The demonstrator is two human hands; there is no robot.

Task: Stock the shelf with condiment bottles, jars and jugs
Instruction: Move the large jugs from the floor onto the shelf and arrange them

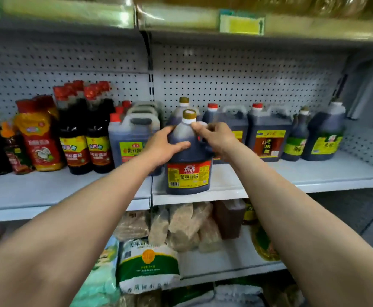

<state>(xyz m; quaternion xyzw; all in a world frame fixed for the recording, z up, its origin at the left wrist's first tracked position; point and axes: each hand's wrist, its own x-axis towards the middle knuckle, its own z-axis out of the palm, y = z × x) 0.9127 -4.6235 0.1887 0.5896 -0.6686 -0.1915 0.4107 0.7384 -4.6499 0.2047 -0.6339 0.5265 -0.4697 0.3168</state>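
— What are the two hands doing?

— The left hand (163, 144) is wrapped round the shoulder of a dark, round-bodied plastic jug with a red and yellow label and an olive-brown cap (188, 160); its thumb lies across the front and the fingers curl over the top left. The right hand (214, 135) grips the same jug from the right, up by the neck, where its handle seems to be, fingers curled tight.

— And where does that jug sit?

— Upright at the front edge of the white metal shelf (314, 176), just right of the seam between two shelf sections. Whether its base rests fully on the board, I cannot tell.

— What is nearest to it?

— Directly behind stands a second dark jug with the same olive-brown cap (183, 105), mostly hidden. To the left, a row of squarish translucent jugs with red caps and white handles (130, 138), close beside the left wrist. To the right, two squarish dark jugs with red caps (267, 138), then rounded dark bottles with green and yellow labels (324, 136).

— Farther left?

— Two tall black bottles with red shrink-wrapped tops (85, 134), and a red and yellow pouch (40, 138). A grey pegboard back panel (236, 76) runs behind everything.

— Below?

— Brownish bagged goods (185, 224) and a white and green sack (147, 267) on the lower shelf.
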